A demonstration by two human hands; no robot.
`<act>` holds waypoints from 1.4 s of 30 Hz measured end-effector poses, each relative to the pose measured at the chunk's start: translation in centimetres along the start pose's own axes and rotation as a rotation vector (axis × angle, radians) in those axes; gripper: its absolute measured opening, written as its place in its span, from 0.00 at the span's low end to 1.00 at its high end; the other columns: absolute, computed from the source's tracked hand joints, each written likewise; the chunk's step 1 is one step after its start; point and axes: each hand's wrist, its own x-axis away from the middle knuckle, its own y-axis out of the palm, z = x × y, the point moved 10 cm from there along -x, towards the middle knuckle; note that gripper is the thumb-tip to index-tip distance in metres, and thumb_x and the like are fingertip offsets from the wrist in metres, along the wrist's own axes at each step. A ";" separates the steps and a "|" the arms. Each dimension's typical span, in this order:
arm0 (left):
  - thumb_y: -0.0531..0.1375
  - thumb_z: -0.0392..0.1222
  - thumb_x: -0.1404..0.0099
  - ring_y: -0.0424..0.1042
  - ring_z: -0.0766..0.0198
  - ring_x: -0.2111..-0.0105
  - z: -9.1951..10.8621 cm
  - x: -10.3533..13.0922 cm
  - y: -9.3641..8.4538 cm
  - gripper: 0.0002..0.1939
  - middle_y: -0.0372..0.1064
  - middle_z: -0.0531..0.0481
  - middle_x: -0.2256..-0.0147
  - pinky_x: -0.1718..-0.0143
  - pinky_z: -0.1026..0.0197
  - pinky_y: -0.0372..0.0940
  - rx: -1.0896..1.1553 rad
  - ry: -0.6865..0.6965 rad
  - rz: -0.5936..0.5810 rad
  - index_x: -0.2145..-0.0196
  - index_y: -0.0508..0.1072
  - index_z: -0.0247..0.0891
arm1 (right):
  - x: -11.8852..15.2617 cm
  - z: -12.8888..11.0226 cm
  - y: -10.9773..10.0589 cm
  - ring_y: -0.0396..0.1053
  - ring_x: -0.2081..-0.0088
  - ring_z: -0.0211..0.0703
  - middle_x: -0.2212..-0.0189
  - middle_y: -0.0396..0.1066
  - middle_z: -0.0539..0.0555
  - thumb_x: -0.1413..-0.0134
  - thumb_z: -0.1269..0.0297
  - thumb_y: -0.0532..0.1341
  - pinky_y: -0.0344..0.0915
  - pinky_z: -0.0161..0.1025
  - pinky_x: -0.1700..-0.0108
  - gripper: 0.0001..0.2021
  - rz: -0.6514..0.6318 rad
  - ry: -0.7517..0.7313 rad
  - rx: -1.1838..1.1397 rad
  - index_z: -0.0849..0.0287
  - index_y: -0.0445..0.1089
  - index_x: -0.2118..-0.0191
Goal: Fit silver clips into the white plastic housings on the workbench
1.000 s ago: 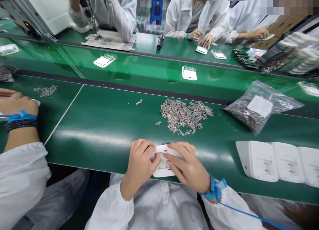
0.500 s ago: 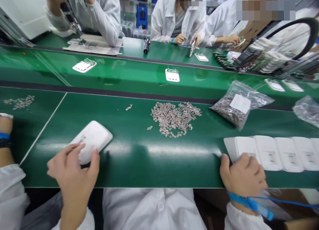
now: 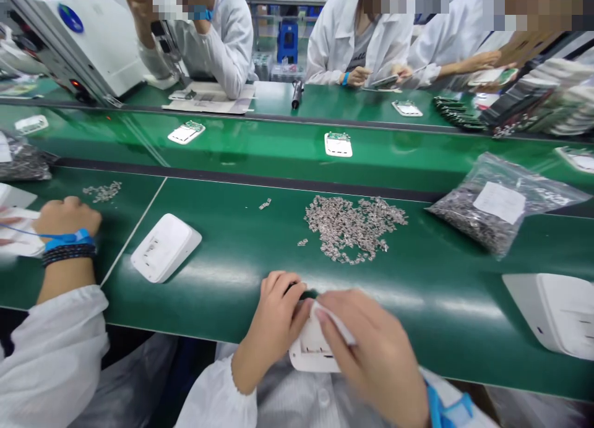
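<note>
Close to my body at the table's front edge, a white plastic housing (image 3: 312, 349) is held between both hands. My left hand (image 3: 275, 321) has its fingers closed on the housing's left side. My right hand (image 3: 375, 354), slightly blurred and wearing a blue wrist strap, grips it from the right and hides much of it. Another white housing (image 3: 162, 250) lies on the green table to the left, touched by neither hand. Beyond my hands spreads a pile of small metal clips (image 3: 352, 227), with a few loose ones beside it.
A clear bag of metal parts (image 3: 492, 208) lies right of the pile. More white housings (image 3: 563, 313) stand at the right edge. At left a co-worker's hand (image 3: 69, 221) reaches over the table. Behind, a green conveyor (image 3: 260, 146) carries white pieces with circuit boards.
My left hand has let go of the left housing and moved right. My right hand has come from the row at right with a housing, which both hands now hold. The view has shifted.
</note>
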 end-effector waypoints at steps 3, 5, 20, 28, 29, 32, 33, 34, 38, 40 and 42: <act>0.54 0.39 0.27 0.65 0.56 0.54 -0.4 0.1 0.1 0.08 0.71 0.44 0.55 0.54 0.50 0.63 0.019 -0.019 0.003 0.57 0.73 0.37 | -6.8 1.6 2.1 0.68 0.61 0.47 0.65 0.72 0.57 0.32 0.70 0.53 0.64 0.45 0.59 0.10 -0.143 -0.198 0.223 0.59 0.73 0.61; 0.54 0.38 0.27 0.66 0.58 0.55 -0.4 -0.1 0.1 0.08 0.72 0.46 0.57 0.53 0.51 0.63 0.024 -0.025 0.013 0.58 0.73 0.38 | -11.5 3.9 6.2 0.66 0.56 0.48 0.60 0.72 0.59 0.33 0.73 0.54 0.63 0.44 0.56 0.11 -0.350 -0.278 0.312 0.61 0.74 0.58; 0.60 0.37 0.34 0.67 0.60 0.55 -4.6 -2.7 -5.6 0.13 0.67 0.45 0.53 0.53 0.55 0.65 0.243 -0.222 0.361 0.51 0.68 0.39 | -15.2 5.9 10.6 0.69 0.57 0.42 0.59 0.72 0.58 0.31 0.70 0.52 0.64 0.38 0.53 0.10 -0.437 -0.464 0.105 0.63 0.71 0.56; 0.56 0.41 0.30 0.69 0.65 0.63 -7.3 -12.3 -10.6 0.08 0.69 0.49 0.63 0.62 0.61 0.64 0.449 -0.075 0.362 0.63 0.74 0.38 | -17.2 4.2 4.1 0.70 0.64 0.41 0.66 0.73 0.55 0.32 0.65 0.56 0.67 0.39 0.61 0.09 -0.107 -0.358 -0.253 0.60 0.71 0.62; 0.57 0.41 0.30 0.69 0.65 0.63 -7.2 -13.3 -11.1 0.07 0.69 0.49 0.62 0.61 0.62 0.64 0.488 -0.057 0.352 0.62 0.75 0.38 | -17.8 4.7 3.4 0.71 0.66 0.41 0.66 0.74 0.54 0.33 0.64 0.57 0.68 0.38 0.62 0.09 -0.059 -0.302 -0.298 0.60 0.72 0.62; 0.58 0.39 0.32 0.68 0.66 0.63 -5.6 -16.3 -12.8 0.07 0.68 0.48 0.61 0.62 0.62 0.64 0.539 0.035 0.296 0.60 0.77 0.39 | -19.4 6.6 0.7 0.72 0.70 0.39 0.69 0.74 0.53 0.36 0.59 0.62 0.70 0.36 0.67 0.09 0.131 -0.084 -0.505 0.59 0.72 0.62; 0.59 0.38 0.33 0.68 0.66 0.63 -4.8 -17.2 -13.3 0.07 0.68 0.48 0.62 0.63 0.63 0.64 0.547 0.076 0.279 0.60 0.78 0.39 | -19.5 7.1 -0.1 0.73 0.71 0.39 0.69 0.74 0.53 0.37 0.58 0.63 0.71 0.36 0.68 0.09 0.202 -0.021 -0.577 0.59 0.72 0.61; 0.61 0.38 0.34 0.68 0.66 0.64 -4.0 -17.9 -13.8 0.06 0.68 0.48 0.62 0.64 0.63 0.64 0.563 0.116 0.272 0.61 0.78 0.40 | -19.6 7.5 -0.9 0.73 0.71 0.39 0.69 0.74 0.53 0.38 0.58 0.64 0.72 0.35 0.69 0.10 0.264 0.025 -0.634 0.59 0.72 0.60; 0.64 0.38 0.35 0.69 0.67 0.64 -1.5 -19.4 -15.5 0.03 0.69 0.50 0.65 0.66 0.65 0.64 0.664 0.253 0.326 0.63 0.78 0.39 | -18.9 7.5 -3.0 0.73 0.71 0.36 0.68 0.74 0.52 0.40 0.62 0.66 0.74 0.32 0.69 0.06 0.411 0.064 -0.702 0.58 0.73 0.60; 0.64 0.36 0.34 0.70 0.68 0.64 -0.7 -19.5 -15.8 0.03 0.71 0.50 0.66 0.64 0.65 0.65 0.702 0.304 0.320 0.63 0.78 0.38 | -18.3 7.5 -3.6 0.72 0.71 0.34 0.66 0.74 0.51 0.40 0.66 0.66 0.73 0.30 0.69 0.04 0.478 0.059 -0.711 0.56 0.74 0.60; 0.64 0.34 0.35 0.71 0.68 0.64 -0.4 -19.4 -16.0 0.03 0.72 0.50 0.66 0.63 0.64 0.67 0.728 0.337 0.315 0.63 0.78 0.38 | -18.0 7.5 -3.8 0.72 0.71 0.33 0.64 0.74 0.51 0.40 0.69 0.66 0.72 0.30 0.68 0.04 0.504 0.049 -0.729 0.54 0.74 0.59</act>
